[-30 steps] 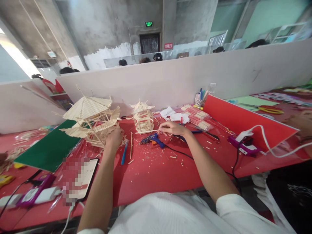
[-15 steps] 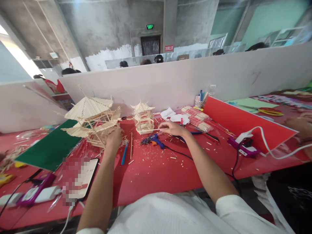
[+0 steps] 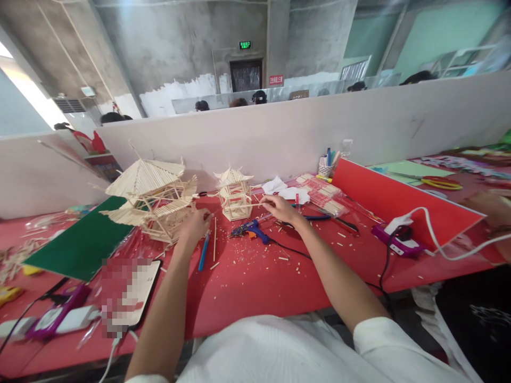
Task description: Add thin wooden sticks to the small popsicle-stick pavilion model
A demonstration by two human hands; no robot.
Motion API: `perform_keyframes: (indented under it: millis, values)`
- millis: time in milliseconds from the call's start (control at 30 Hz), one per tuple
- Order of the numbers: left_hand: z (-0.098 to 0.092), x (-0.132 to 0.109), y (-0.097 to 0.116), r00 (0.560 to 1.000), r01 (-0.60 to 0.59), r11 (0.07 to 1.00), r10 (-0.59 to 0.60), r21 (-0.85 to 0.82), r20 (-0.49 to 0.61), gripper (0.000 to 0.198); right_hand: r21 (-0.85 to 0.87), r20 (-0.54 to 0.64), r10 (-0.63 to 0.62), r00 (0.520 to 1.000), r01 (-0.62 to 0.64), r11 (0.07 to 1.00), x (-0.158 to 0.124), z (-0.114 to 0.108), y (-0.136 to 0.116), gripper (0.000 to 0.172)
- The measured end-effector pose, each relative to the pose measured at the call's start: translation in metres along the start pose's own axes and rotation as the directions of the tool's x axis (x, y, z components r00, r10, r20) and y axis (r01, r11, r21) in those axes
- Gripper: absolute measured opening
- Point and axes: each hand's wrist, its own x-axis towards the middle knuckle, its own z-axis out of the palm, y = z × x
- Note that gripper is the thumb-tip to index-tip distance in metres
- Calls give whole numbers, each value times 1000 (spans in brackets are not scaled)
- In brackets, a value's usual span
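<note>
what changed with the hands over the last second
The left hand has drawn back off the big model toward the middle. The right hand has lifted its stick against the small model. Both models, the glue gun and the table stayed put.

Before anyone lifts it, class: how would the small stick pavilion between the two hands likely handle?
The small stick pavilion is probably light, being an open frame of thin sticks. Likely fragile: its slender posts and flared roof tips could snap if squeezed. It seems to sit flat on the red table, so it may slide rather than tip.
</note>
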Motion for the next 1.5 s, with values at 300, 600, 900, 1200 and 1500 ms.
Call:
perform_keyframes:
  millis: [300, 600, 900, 1200, 1500]
  values:
    - [1, -3, 8, 998, -34, 999, 36, -41, 54, 32, 34, -289, 23, 957, -14, 999, 3, 21, -18, 23]
    - [3, -2, 6, 998, -43, 999, 43, -5, 39, 32, -295, -362, -184, 914, 75, 952, 17, 46, -15, 14]
    - [1, -2, 9, 997, -46, 999, 47, -27, 62, 31, -196, -419, -135, 898, 56, 979, 18, 39, -13, 17]
    - [2, -3, 10, 995, -53, 998, 56, -32, 86, 29, -246, -348, -153, 925, 68, 967, 17, 39, -14, 15]
    - [7, -2, 7, 996, -60, 997, 63, -43, 69, 29, -274, -319, -134, 938, 44, 961, 17, 39, -16, 17]
